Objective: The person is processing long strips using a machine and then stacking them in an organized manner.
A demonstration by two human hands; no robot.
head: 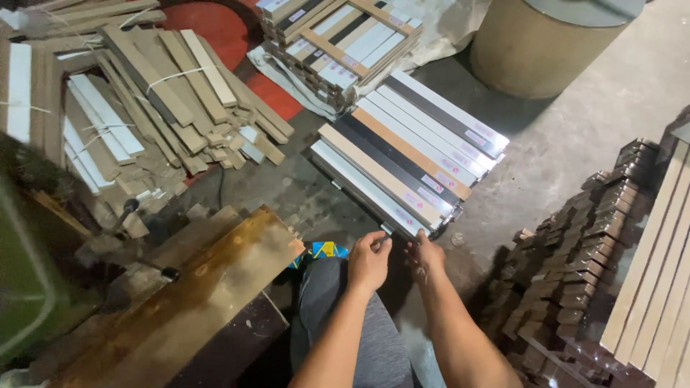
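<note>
— What is shown at the near end of the strips?

— A flat row of long strips, white, tan and black, is seen laid side by side on the concrete floor. Both hands are held at the row's near corner. The left hand is curled, its fingertips pinched on the end of the outermost white strip. The right hand is set just beside it, fingers bent down at the same ends; whether anything is truly gripped there cannot be told.

— Which way do the strips lie from the hands?

— They are stretched away from the hands, up and slightly to the right, so that only the short ends are presented to the grip. The left hand is placed nearer the outermost white strip; the right is placed nearer the tan and black ones next to it.

— What else is seen around them?

— A second stack of strips is seen beyond the row, a heap of bundled offcuts to the left, a worn wooden board near the knee, a cardboard drum at the top, and piles of small dark brown blocks to the right.
</note>
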